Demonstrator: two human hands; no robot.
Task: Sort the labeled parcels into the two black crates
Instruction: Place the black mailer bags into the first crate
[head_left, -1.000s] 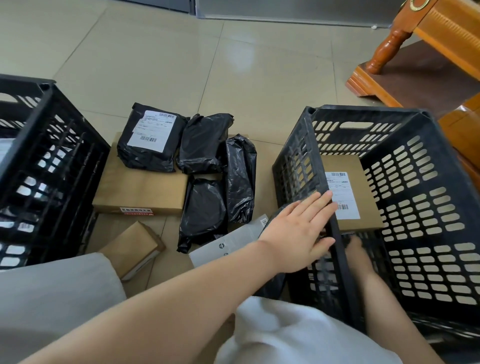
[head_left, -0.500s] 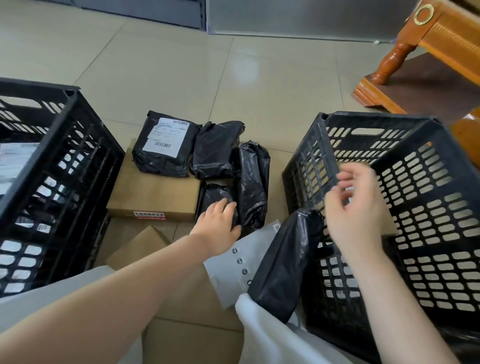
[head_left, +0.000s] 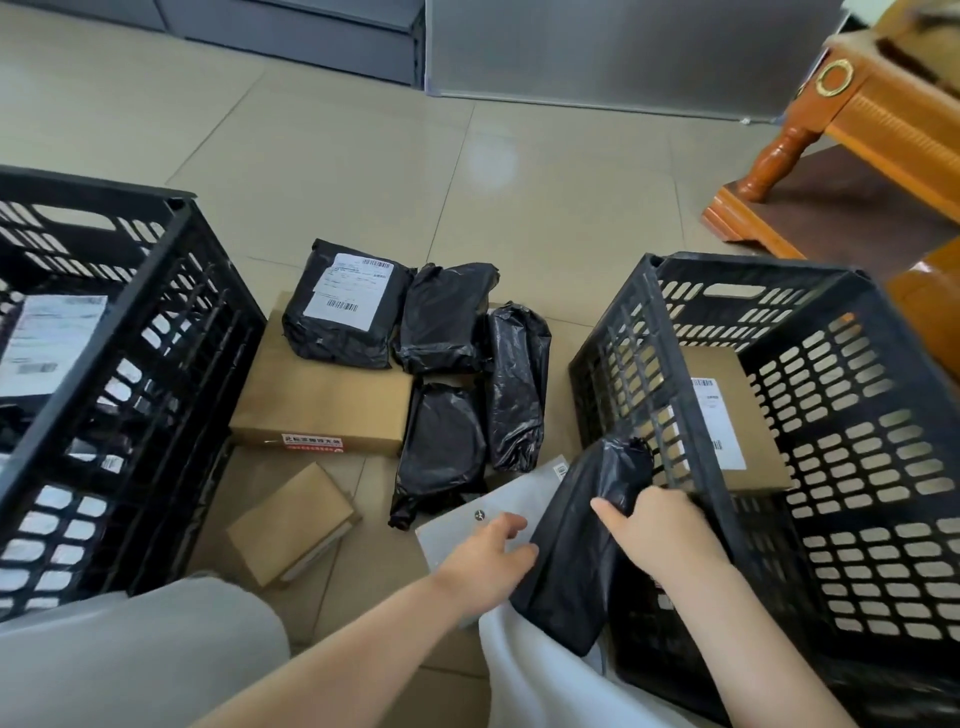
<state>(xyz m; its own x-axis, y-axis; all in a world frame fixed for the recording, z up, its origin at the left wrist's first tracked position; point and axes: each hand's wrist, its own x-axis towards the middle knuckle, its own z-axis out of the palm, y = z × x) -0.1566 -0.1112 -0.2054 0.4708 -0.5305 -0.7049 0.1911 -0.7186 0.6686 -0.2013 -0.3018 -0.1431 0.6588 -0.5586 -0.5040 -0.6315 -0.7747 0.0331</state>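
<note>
Floor: tan tiles (head_left: 363, 171), with parcels piled in the middle of the frame.
Change: the right hand (head_left: 660, 525) has come out of the right crate (head_left: 852, 457) and now grips the black bag (head_left: 582, 545), lower middle.
Meaning: this bag looks next to sort.
Right fingers: closed on the bag's top.
Left hand (head_left: 483, 556): fingers loosely curled, resting on the grey mailer (head_left: 498, 504).
Left crate (head_left: 156, 322): already holds labeled parcels.

You see white barcode labels on the black poly parcel (head_left: 347, 304), the carton (head_left: 727, 415) in the right crate (head_left: 857, 467) and a left-crate parcel (head_left: 49, 332); txt too small to read. Red strip label (head_left: 311, 441) on the big carton (head_left: 322, 400): chars illegible.
</note>
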